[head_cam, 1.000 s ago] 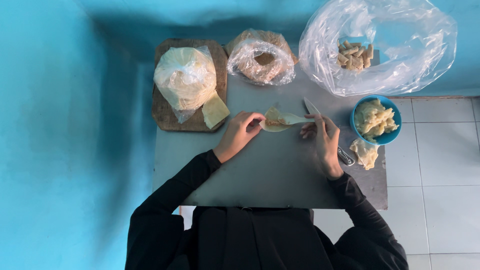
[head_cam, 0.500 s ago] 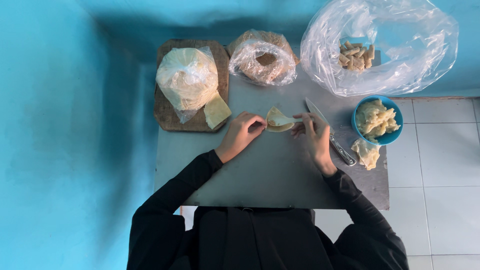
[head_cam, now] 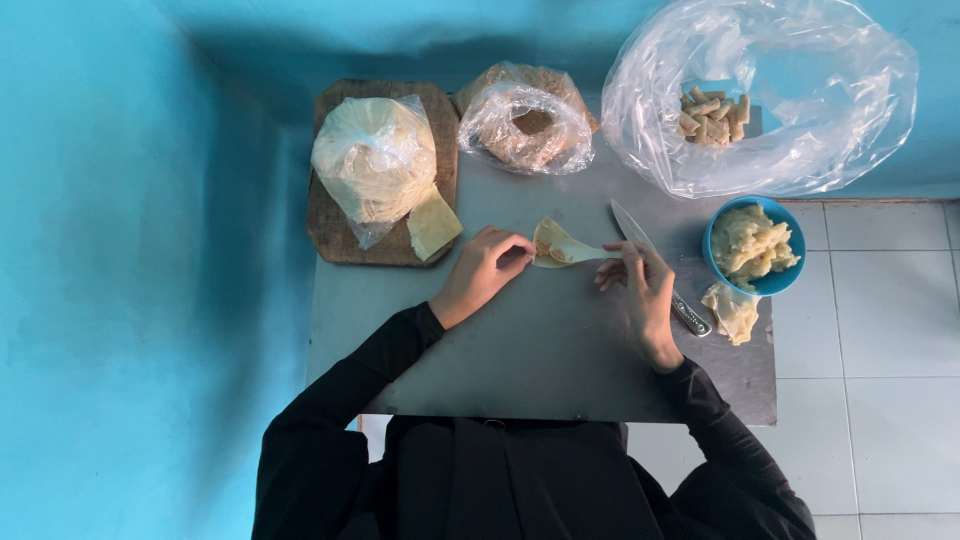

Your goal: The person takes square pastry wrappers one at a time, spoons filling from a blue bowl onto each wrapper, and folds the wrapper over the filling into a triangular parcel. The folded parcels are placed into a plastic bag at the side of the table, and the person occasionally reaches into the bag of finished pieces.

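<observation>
Wrapper pinched between both hands

Wrapper [head_cam: 560, 246] lay mid-table [head_cam: 520, 350], long axis running left to right. Left hand [head_cam: 485, 272] pinched its filled end, right hand [head_cam: 640, 290] held the thin tail, so both were closed on it. Knife [head_cam: 655, 265] sat just under the right hand.

Bare metal table [head_cam: 540, 350] lies open between my wrists and toward me; a knife [head_cam: 655, 262] lies just under my right hand [head_cam: 640, 295]; blue bowl [head_cam: 752, 245] blocks the right; wooden board [head_cam: 340, 225] and bags [head_cam: 525, 120] crowd the far edge.
</observation>
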